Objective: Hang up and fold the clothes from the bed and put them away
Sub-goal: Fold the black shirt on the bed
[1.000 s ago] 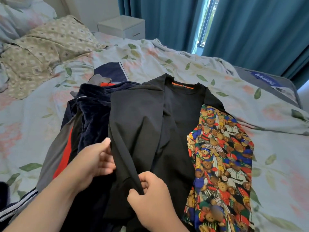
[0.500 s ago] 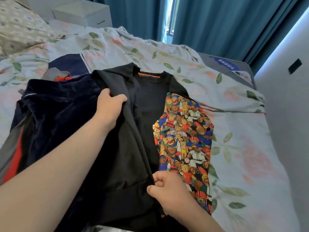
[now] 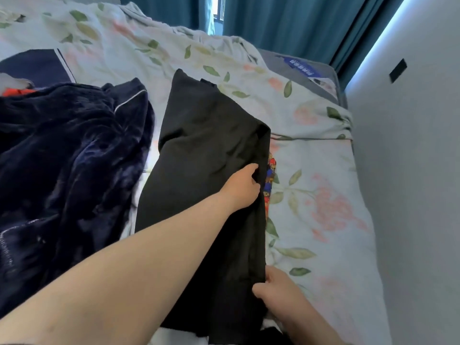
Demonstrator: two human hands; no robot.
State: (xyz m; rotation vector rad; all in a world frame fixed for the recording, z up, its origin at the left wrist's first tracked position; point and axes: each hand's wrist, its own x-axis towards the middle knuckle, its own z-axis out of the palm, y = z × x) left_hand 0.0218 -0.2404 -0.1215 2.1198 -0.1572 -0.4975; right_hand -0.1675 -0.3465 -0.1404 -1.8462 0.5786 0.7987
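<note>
The black shirt [image 3: 206,155] lies lengthwise on the bed [image 3: 321,155], one half folded across the other, so that only a sliver of its bear print [image 3: 270,174] shows along the right edge. The left hand [image 3: 242,189] reaches across the body and its fingers curl round that edge at mid-length; the right hand [image 3: 278,286] pinches the same edge lower down, near the hem. The step in hand appears to be the lengthwise fold. To finish it well, both hands should draw the edge taut and lay it flush with the layer beneath. The creases visible across the upper part should then be smoothed out towards the collar end. A navy velvet garment [image 3: 69,150] lies heaped just beside the shirt on the left, apparently clear of it but close enough to crowd the next fold. Further clothes [image 3: 32,66] lie beyond that heap. The wall [image 3: 410,170] runs close along the bed's right side and leaves little spare room there. Teal curtains [image 3: 286,18] hang behind.
</note>
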